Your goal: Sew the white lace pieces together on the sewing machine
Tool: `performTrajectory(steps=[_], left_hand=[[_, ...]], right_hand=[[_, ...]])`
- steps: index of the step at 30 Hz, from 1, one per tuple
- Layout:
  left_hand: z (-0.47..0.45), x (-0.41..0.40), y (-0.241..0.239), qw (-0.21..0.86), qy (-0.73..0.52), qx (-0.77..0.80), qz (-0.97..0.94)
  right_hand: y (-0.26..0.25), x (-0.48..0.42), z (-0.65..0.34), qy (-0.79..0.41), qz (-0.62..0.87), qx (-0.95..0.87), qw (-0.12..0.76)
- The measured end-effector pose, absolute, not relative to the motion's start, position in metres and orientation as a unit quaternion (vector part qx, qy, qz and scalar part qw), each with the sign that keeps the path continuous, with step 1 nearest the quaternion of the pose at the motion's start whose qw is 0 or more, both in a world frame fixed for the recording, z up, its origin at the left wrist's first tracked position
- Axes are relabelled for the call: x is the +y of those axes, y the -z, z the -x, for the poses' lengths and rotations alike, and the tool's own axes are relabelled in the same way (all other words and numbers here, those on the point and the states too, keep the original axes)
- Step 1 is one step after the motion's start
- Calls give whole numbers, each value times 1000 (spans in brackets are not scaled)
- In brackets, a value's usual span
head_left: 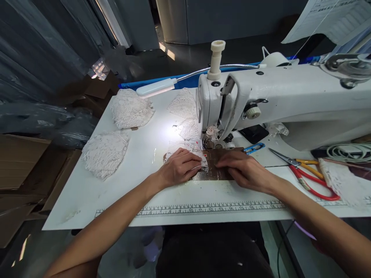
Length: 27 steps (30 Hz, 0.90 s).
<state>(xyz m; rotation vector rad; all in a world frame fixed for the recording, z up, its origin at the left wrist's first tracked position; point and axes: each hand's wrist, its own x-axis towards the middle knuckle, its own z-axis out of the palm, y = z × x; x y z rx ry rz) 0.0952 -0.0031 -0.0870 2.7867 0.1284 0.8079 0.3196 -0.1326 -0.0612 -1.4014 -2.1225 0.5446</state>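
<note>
My left hand [183,166] lies with curled fingers on a small white lace piece [204,163], pressing it to the table just in front of the needle area of the white sewing machine [220,100]. More white lace [189,129] trails behind it, left of the machine head. My right hand [242,168] is over the brown plate [213,158] right of the lace, its fingers pinched together. What they hold, if anything, is too small to make out. Blue thread snips [254,148] lie just beyond that hand.
Two stacks of white lace, a far one [131,108] and a near one [106,154], sit on the left. A lamp [156,88] hangs over the table. Red-and-yellow-handled scissors [311,175] and a lace scrap [342,181] lie right. A printed ruler [191,209] runs along the front edge.
</note>
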Motion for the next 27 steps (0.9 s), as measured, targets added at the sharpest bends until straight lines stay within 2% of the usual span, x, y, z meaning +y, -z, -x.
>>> performTrajectory(steps=[3, 6, 10, 19, 27], left_hand=[[-95, -3, 87, 80, -271, 38, -958], [-94, -3, 88, 54, -266, 35, -962], [-93, -5, 88, 32, -261, 33, -964], [-94, -8, 86, -12, -246, 17, -969], [-94, -7, 83, -34, -252, 21, -967]], right_hand=[[74, -104, -321, -124, 530, -806, 232], [81, -93, -317, -96, 530, -818, 204], [85, -98, -313, -76, 542, -811, 209], [94, -101, -311, -93, 545, -798, 240], [84, -108, -314, -159, 530, -789, 266]])
